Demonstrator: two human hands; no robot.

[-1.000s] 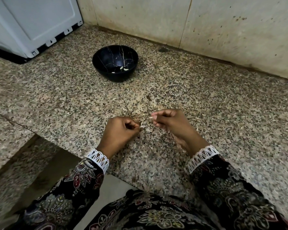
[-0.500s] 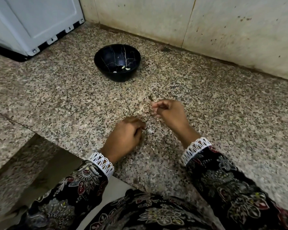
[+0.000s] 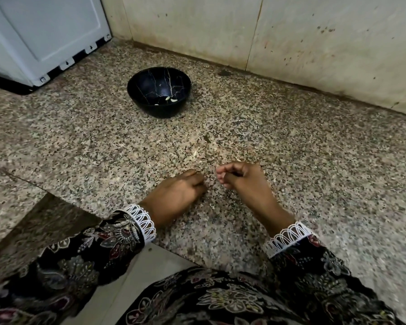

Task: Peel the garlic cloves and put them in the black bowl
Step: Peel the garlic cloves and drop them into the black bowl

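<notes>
On countertop (image 3: 291, 141): both hands curled; L (image 3: 178, 191), R (image 3: 240, 178).

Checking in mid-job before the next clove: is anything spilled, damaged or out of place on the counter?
Nothing looks damaged or spilled. The black bowl stands upright with a few peeled cloves inside; its pale lines look like a marble pattern, not cracks. Small pale scraps, probably garlic skin, lie on the granite counter beyond the hands.

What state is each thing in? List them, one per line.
black bowl: upright on the counter, a few peeled cloves inside.
peeled cloves: lying at the bowl's bottom.
left hand: fingers curled, resting on the counter; contents hidden.
right hand: fingers curled, blurred; contents unclear.
counter: scattered with small peel bits.
</notes>
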